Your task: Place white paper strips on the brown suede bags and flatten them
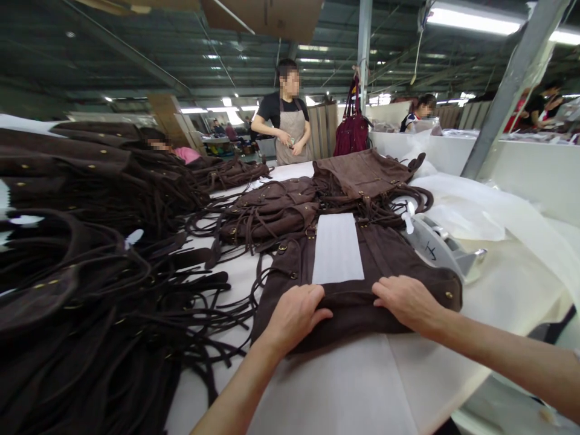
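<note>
A dark brown bag (408,266) with brass-coloured fittings lies flat on the white table in front of me. Across its middle rests a white rectangular sheet (338,251). My left hand (296,314) grips the bag's near edge, left of the sheet, with the fingers curled over the fabric and the thumb towards the middle. On the right, my right hand (405,302) has its fingers closed on the same edge. Between the two hands a fold of the fabric stands slightly raised. The fingertips of both hands are partly hidden.
Large piles of brown bags with straps (90,314) fill the left side. More brown bags (362,172) lie beyond mine. A grey tape dispenser (437,248) stands at the right beside white plastic sheeting (489,211). A person in an apron (292,130) stands across the table (335,393).
</note>
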### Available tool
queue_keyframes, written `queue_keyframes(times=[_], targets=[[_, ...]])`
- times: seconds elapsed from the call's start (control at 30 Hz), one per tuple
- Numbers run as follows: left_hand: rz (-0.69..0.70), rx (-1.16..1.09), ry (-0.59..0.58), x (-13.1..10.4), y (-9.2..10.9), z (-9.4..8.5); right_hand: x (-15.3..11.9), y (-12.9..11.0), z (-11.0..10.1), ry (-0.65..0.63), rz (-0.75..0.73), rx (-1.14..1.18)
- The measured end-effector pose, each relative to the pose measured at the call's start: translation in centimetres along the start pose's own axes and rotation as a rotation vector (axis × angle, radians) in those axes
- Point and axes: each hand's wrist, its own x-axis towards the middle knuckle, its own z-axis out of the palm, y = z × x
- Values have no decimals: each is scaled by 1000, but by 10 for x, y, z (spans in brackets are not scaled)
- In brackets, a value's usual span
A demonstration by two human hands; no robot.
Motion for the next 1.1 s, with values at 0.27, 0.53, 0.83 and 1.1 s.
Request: queue_keyframes(times=[0.27,0.53,0.83,1.1], targets=[[-61,91,-23,17,-11,24,23,17,55,186,-161,-26],[-225,-60,3,28,31,16,23,17,70,293,-180,-20],[-226,-342,16,27,16,30,25,23,13,-69,-66,202],[-37,-39,183,18,30,40,6,-1,29,137,-166,-9]])
